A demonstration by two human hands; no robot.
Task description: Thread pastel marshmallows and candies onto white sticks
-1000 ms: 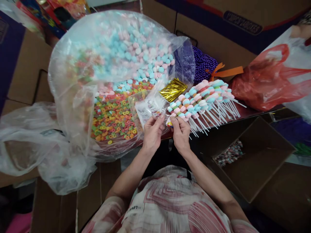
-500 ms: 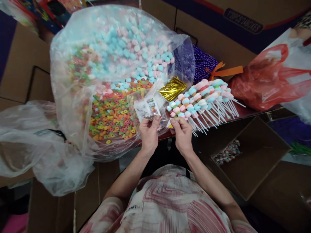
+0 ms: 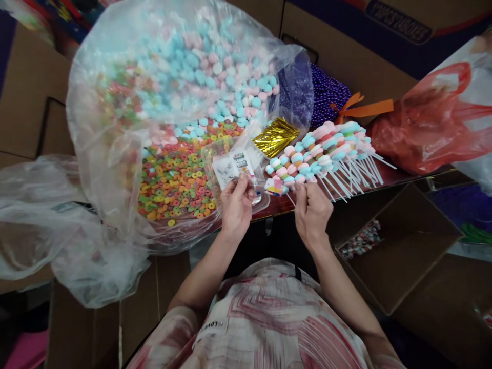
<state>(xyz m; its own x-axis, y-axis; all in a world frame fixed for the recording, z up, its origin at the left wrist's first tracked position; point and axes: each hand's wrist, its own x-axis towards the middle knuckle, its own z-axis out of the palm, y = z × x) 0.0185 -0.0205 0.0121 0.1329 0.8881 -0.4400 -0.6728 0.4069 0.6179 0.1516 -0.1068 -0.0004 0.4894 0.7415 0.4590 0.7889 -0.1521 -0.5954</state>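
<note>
My left hand [image 3: 237,205] is closed in a pinch on a clear plastic bag [image 3: 260,190], whose see-through edges are hard to make out. Just right of it, a small pink, white and yellow printed piece [image 3: 274,186] lies against the near end of the candy skewers [image 3: 323,148]. These are pink, blue and white marshmallows on white sticks, laid in a pile. At the pile's front edge my right hand [image 3: 313,210] has its fingers pinched together, seemingly on one candy skewer; the fingers partly hide it. Gold twist ties [image 3: 274,136] lie behind the bag.
A big clear bag [image 3: 88,77] holds marshmallows and colourful ring candies [image 3: 180,189]. Beside my left hand is a plastic tray [image 3: 209,154] with printed bags [image 3: 234,166]. A red plastic bag [image 3: 418,128] stands right. An open carton [image 3: 407,246] sits below the table edge.
My right hand has let go of the small printed piece and moved right to the front of the skewer pile. My left hand stays nearly in place, still pinching the clear bag.
</note>
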